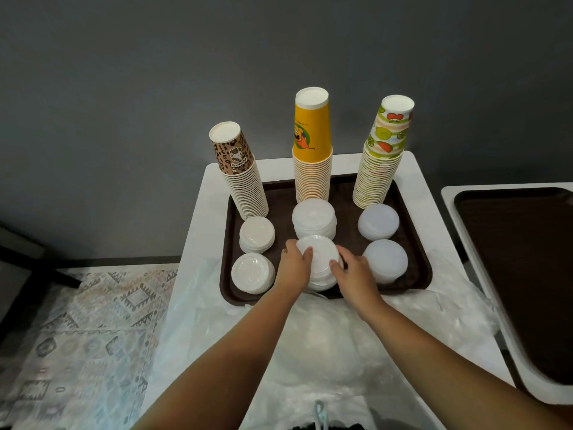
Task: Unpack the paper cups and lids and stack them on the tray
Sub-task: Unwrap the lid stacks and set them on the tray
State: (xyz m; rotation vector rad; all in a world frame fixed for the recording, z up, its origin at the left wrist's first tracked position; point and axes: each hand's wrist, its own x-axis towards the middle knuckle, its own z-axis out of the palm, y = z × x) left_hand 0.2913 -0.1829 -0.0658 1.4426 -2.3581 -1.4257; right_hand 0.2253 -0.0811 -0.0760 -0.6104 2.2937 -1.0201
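**Hands settling the last lid stack**

Both hands, left hand (294, 262) and right hand (353, 268), are gripping a short stack of white plastic lids (321, 262) from either side, fingers curled over its rim, at the front middle of the dark brown tray (415, 268). Lowering it squarely and releasing evenly should be keeping it straight. Neighbouring lid stacks (252, 273) are crowding close; three tall paper cup columns (312, 169) are standing behind. Crumpled clear wrapping (328, 336) is lying on the white counter (198, 243).
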